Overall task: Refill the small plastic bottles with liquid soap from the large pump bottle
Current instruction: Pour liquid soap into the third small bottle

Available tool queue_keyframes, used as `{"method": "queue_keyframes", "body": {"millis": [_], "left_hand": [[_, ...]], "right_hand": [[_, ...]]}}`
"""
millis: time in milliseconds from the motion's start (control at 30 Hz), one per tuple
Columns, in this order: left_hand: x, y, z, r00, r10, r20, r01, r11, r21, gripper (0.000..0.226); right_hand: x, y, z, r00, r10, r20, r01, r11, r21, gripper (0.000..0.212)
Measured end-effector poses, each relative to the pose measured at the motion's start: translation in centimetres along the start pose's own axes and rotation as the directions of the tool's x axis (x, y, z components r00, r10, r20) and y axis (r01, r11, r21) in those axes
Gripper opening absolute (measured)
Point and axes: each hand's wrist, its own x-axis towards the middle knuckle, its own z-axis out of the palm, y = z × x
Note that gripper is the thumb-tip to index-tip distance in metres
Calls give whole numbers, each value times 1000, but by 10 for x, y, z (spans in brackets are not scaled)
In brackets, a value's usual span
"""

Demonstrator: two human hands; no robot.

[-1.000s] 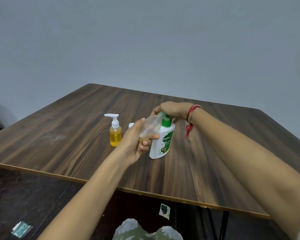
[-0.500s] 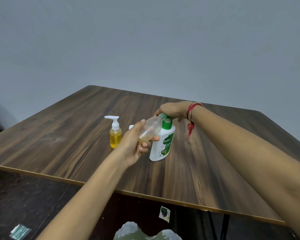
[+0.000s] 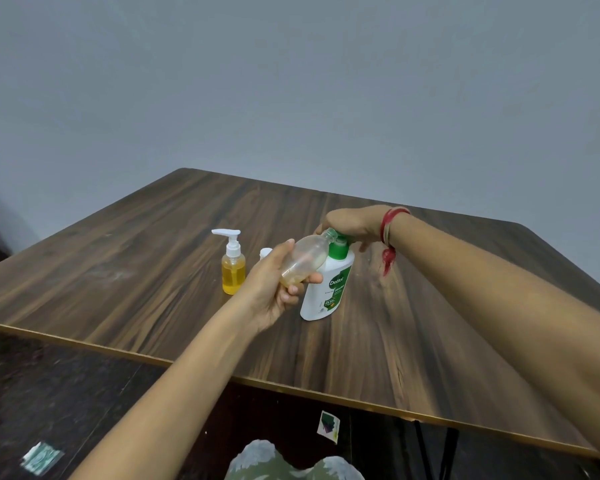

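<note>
The wooden table (image 3: 125, 271) carries everything; near its middle stands the large pump bottle (image 3: 326, 292), white with a green collar, upright on the board. Our right hand (image 3: 355, 221) comes in from 3 o'clock and lies over the pump head, fingers bent down around it, so the head is mostly hidden. Our left hand (image 3: 274, 287) comes from 7 o'clock and grips the small clear bottle (image 3: 303, 261) around its lower half, thumb on top and fingers under. This bottle is in the air and tilted; its open mouth points to 1 o'clock and meets the nozzle just under the right hand. Only a little pale soap lies in its low end, so we judge the filling to be at an early part. To do it well we should press the head straight down in slow, full strokes, so the tall bottle does not tip toward 9 o'clock; we hold the narrow mouth touching the spout, and we pause between strokes, because thick soap may block the neck and run over. At 9 o'clock of the large bottle, apart from it, the filled small bottle (image 3: 233, 271) stands with yellow soap and a white pump; it looks finished. At 10 o'clock a small white cap (image 3: 265, 252) shows behind the left hand; whether it belongs to the held bottle we cannot tell.
</note>
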Motion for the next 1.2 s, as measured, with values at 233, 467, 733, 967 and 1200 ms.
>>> {"method": "queue_keyframes", "body": {"millis": [233, 467, 733, 967, 1200], "left_hand": [[0, 1, -1, 1000, 6, -20, -6, 1000, -5, 35], [0, -1, -1, 1000, 12, -27, -12, 1000, 6, 37], [3, -3, 0, 999, 12, -37, -13, 1000, -28, 35], [4, 0, 0, 997, 22, -68, -24, 999, -28, 39], [5, -2, -1, 997, 9, -71, -12, 999, -40, 41]], "right_hand": [[0, -5, 5, 1000, -9, -30, 9, 1000, 9, 47], [7, 2, 6, 997, 18, -71, -18, 1000, -4, 44], [5, 1, 7, 998, 9, -61, -9, 1000, 6, 43], [16, -2, 8, 989, -80, -120, 87, 995, 54, 43], [13, -3, 5, 988, -93, -123, 98, 995, 35, 42]]}}
